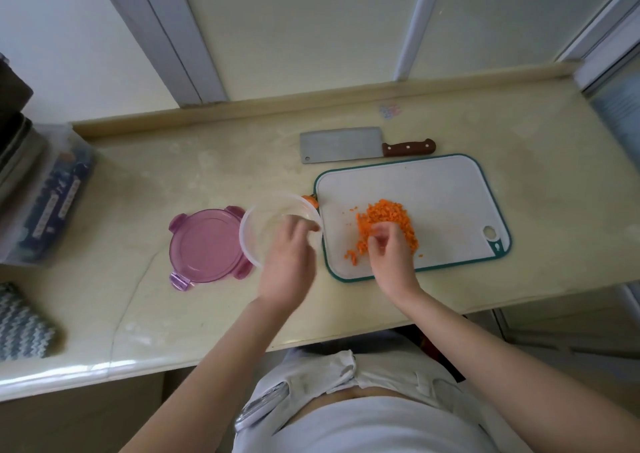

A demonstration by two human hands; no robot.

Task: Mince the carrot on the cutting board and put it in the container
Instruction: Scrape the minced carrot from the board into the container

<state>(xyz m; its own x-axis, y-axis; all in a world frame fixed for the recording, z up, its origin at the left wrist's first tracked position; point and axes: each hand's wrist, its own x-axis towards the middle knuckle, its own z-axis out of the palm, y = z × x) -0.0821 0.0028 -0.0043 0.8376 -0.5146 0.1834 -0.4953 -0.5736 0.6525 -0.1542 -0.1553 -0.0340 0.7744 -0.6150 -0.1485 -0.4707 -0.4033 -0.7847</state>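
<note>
A heap of minced carrot (388, 218) lies on the white, green-rimmed cutting board (446, 189). My right hand (389, 255) is at the near side of the heap, fingers curled into the carrot bits. A clear round container (273, 210) stands just left of the board, touching its edge. My left hand (289, 258) reaches over the container, fingers at its right rim; it is blurred, so the grip is unclear. A small carrot end (310, 200) lies behind the container at the board's corner.
A cleaver (341, 144) with a wooden handle lies on the counter behind the board. The purple lid (204, 245) lies left of the container. A clear box (45, 193) and a knitted cloth (20, 324) sit at the far left. The counter's front edge runs close to my body.
</note>
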